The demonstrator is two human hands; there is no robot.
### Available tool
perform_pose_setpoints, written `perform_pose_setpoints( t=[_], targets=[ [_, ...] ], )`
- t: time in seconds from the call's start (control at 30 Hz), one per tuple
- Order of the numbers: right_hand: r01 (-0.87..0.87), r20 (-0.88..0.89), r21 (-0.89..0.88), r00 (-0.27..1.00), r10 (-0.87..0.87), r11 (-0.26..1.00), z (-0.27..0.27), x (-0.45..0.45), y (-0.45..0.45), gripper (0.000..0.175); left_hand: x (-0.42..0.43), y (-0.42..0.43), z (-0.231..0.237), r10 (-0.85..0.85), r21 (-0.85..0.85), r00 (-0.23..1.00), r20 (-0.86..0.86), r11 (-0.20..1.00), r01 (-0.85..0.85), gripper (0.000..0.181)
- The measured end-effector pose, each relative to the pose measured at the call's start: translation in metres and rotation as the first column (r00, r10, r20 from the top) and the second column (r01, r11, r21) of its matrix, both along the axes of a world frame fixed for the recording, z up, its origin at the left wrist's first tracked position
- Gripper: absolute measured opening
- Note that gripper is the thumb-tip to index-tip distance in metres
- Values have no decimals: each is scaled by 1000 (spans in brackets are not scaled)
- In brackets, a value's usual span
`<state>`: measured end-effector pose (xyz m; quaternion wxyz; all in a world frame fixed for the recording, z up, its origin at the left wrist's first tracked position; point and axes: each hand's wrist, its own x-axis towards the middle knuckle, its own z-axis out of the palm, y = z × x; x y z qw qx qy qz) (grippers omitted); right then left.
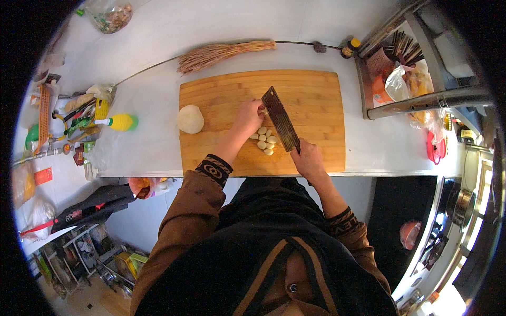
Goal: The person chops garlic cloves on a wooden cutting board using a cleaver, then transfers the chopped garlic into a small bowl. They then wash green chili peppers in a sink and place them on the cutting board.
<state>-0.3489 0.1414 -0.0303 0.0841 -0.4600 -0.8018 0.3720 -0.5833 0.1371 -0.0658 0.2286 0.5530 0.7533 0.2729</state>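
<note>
My right hand (309, 158) grips the handle of a dark, broad-bladed cleaver (281, 118), which slants up and to the left above a wooden cutting board (316, 91). Beside the far part of the blade, my left hand (250, 117) has its fingers curled on a small pale garlic clove (265, 113), mostly hidden by the fingers. Several peeled garlic cloves (262, 138) lie in a loose cluster between my hands, left of the cleaver. A round, pale ball of dough (190, 119) rests at the board's left edge.
Behind the board lies a straw whisk broom (221, 55). A yellow spray bottle (122, 122) lies on the left of the white table (146, 146). At the right stands a metal rack (427, 103) holding bags and chopsticks. A small yellow-capped jar (350, 48) stands near the rack.
</note>
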Motion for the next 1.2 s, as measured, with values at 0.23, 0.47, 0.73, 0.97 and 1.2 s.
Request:
perform_pose_setpoints(
  t=[0.23,0.47,0.73,0.97,1.2],
  targets=[
    [-6,62,-33,998,8,999,3,-2,1,22,7,-2,12,6,-30,999,-31,1000,-6,25],
    [-75,76,4,994,74,997,4,-2,6,24,9,-4,13,16,41,1000,-27,999,-14,16],
    [-61,122,5,991,60,998,-3,-18,10,25,7,-5,5,-37,50,996,-81,998,41,23],
    [-17,53,-20,998,18,1000,-6,3,18,22,-10,-32,7,-68,-136,997,-44,989,62,28],
    [-123,-59,203,989,137,972,11,41,8,33,-38,-30,12,97,-82,983,153,993,-85,35]
  ],
)
